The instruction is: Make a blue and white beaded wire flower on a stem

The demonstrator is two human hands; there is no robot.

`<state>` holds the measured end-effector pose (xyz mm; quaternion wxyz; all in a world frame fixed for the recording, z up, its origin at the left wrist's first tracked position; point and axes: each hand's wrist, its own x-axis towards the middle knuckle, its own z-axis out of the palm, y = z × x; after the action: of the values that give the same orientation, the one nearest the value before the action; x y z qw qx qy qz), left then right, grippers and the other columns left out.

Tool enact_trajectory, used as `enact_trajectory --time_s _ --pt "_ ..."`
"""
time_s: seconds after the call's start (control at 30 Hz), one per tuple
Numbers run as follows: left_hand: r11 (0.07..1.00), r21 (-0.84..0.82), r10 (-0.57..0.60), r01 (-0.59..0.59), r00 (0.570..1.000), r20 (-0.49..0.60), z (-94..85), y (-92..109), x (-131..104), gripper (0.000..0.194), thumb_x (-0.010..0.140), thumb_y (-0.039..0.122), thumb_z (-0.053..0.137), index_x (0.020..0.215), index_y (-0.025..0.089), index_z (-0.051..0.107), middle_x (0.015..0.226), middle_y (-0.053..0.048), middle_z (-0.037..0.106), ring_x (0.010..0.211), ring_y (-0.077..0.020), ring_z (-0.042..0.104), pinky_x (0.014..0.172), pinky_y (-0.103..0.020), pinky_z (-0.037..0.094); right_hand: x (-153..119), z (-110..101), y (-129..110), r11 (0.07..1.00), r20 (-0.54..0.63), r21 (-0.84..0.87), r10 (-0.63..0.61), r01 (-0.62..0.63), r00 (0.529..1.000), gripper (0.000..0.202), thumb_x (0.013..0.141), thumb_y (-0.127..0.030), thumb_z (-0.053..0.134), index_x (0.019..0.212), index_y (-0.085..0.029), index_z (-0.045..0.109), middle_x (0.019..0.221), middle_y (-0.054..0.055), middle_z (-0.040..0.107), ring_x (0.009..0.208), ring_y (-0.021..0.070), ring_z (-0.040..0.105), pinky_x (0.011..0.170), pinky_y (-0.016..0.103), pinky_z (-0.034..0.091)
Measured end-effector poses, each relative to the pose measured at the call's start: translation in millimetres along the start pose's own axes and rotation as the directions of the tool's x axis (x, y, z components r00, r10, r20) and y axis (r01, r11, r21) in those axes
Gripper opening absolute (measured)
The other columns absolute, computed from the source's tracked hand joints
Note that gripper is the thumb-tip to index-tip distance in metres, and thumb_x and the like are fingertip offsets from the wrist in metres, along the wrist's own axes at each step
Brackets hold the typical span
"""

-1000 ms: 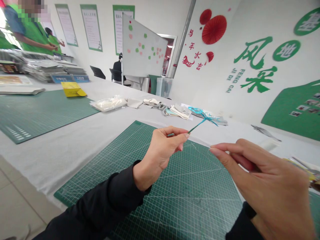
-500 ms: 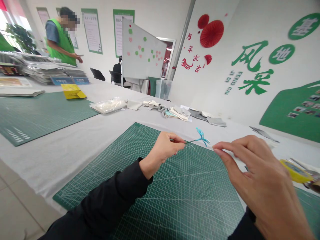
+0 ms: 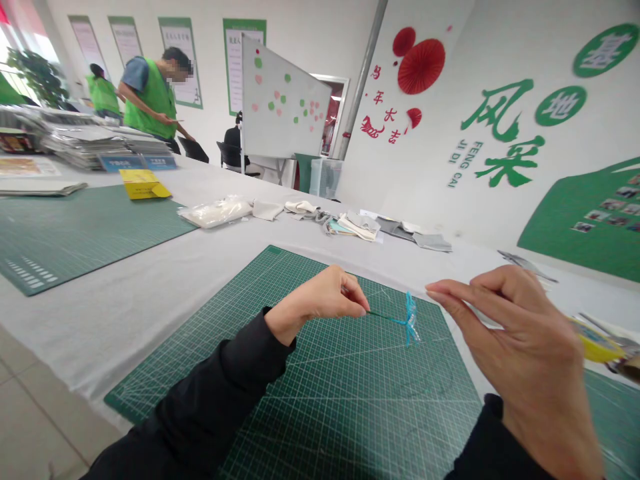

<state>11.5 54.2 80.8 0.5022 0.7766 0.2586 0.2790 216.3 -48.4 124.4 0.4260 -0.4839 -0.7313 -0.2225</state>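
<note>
My left hand [image 3: 333, 297] pinches the end of the thin dark stem of a blue craft flower [image 3: 411, 319] between thumb and fingertips. The stem points right, and the flower's shiny petals hang over the green cutting mat [image 3: 320, 393]. To the right of the flower, apart from it, my right hand [image 3: 520, 347] is raised with thumb and forefinger pressed together. Whether a fine thread or anything else lies in that pinch, I cannot make out.
Folded cloth pieces [image 3: 360, 227] and a plastic-wrapped pack [image 3: 217, 212] lie along the back. A yellow tape roll [image 3: 597, 341] is at the right. Another mat [image 3: 90, 227], a yellow box [image 3: 144, 185] and stacked papers [image 3: 83, 143] stand left. A person in a green vest [image 3: 150, 100] is beyond.
The blue flower has moved lower and turned, its petals now pointing up and down. My left hand has tilted slightly downward. The person in the green vest has moved right.
</note>
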Motion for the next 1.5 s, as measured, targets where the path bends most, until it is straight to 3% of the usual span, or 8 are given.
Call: enact_trajectory --time_s 0.3,0.57,0.7,0.9,1.0,1.13,1.37,1.5 --pt "0.991 0.081 0.09 -0.107 0.978 0.188 -5.5 5.9 -2.9 0.013 0.067 0.01 0.067 0.072 0.017 0.076 0.069 0.0 0.06 0.059 -0.009 0.053 0.055 -0.022 0.041 1.6 8.1 1.4 0.989 -0.013 0.139 0.051 -0.049 0.999 0.018 0.08 -0.022 0.069 0.093 -0.034 0.073 0.075 0.0 0.055 0.069 0.0155 0.05 0.06 0.032 0.039" --pt "0.986 -0.145 0.124 -0.085 0.95 0.287 -4.1 14.9 -8.4 0.009 0.071 0.018 0.07 0.077 0.017 0.077 0.073 -0.001 0.057 0.06 -0.0086 0.051 0.056 -0.022 0.042 -1.0 21.7 19.4 0.981 -0.071 0.118 0.165 -0.156 0.984 0.01 0.081 -0.027 0.068 0.089 -0.03 0.074 0.07 -0.002 0.052 0.063 0.0124 0.048 0.06 0.03 0.039" --pt "0.956 -0.289 0.106 -0.058 0.983 0.153 -1.0 19.9 -9.3 0.009 0.068 0.023 0.075 0.075 0.017 0.076 0.074 -0.001 0.058 0.054 -0.0065 0.049 0.05 -0.022 0.04 -4.5 41.1 35.9 0.954 0.045 0.145 0.258 -0.262 0.965 0.014 0.082 -0.034 0.065 0.085 -0.024 0.075 0.069 -0.001 0.052 0.065 0.0131 0.05 0.058 0.029 0.039" --pt "0.877 -0.46 0.1 -0.136 0.99 -0.103 4.0 26.5 -12.2 0.008 0.068 0.022 0.075 0.073 0.017 0.075 0.111 -0.008 0.067 0.048 -0.0016 0.05 0.045 -0.021 0.039 -17.0 71.5 60.7 0.853 0.349 0.306 0.314 -0.424 0.883 0.019 0.079 -0.038 0.065 0.079 -0.022 0.074 0.074 0.002 0.063 0.068 0.0155 0.058 0.059 0.029 0.044" --pt "0.832 -0.529 0.091 -0.169 0.981 -0.17 5.8 30.9 -14.6 0.004 0.069 0.019 0.074 0.07 0.016 0.074 0.099 -0.007 0.071 0.045 -0.0026 0.052 0.043 -0.02 0.035 -17.5 78.6 59.5 0.768 0.424 0.416 0.31 -0.487 0.851 0.022 0.08 -0.039 0.064 0.082 -0.019 0.075 0.074 0.003 0.066 0.072 0.0166 0.06 0.064 0.03 0.046" --pt "0.798 -0.589 -0.02 -0.128 0.971 -0.239 6.9 34.5 -14.4 0.006 0.065 0.018 0.076 0.068 0.014 0.073 0.082 -0.005 0.07 0.044 -0.004 0.052 0.038 -0.018 0.026 -14.9 78.6 49.4 0.65 0.56 0.456 0.322 -0.608 0.763 0.025 0.077 -0.042 0.069 0.083 -0.019 0.077 0.072 0.003 0.068 0.072 0.0152 0.06 0.066 0.03 0.047" --pt "0.762 -0.643 -0.127 -0.076 0.957 -0.263 6.3 35.4 -13.0 0.007 0.062 0.017 0.076 0.068 0.014 0.073 0.068 -0.003 0.067 0.042 -0.0024 0.046 0.04 -0.017 0.03 -17.8 73.4 49.9 0.53 0.819 0.42 0.127 -0.736 0.559 0.042 0.073 -0.035 0.073 0.113 -0.022 0.069 0.108 0.008 0.07 0.084 0.0154 0.064 0.076 0.034 0.053" --pt "0.772 -0.632 -0.141 -0.074 0.949 -0.283 8.0 39.5 -14.4 0.008 0.062 0.017 0.076 0.068 0.013 0.074 0.072 -0.004 0.068 0.042 -0.0019 0.045 0.039 -0.017 0.026 -7.0 60.3 29.3 0.317 0.789 0.555 0.094 -0.769 0.608 0.06 0.072 -0.03 0.075 0.129 -0.029 0.056 0.137 0.011 0.054 0.067 0.0087 0.063 0.054 0.024 0.051"
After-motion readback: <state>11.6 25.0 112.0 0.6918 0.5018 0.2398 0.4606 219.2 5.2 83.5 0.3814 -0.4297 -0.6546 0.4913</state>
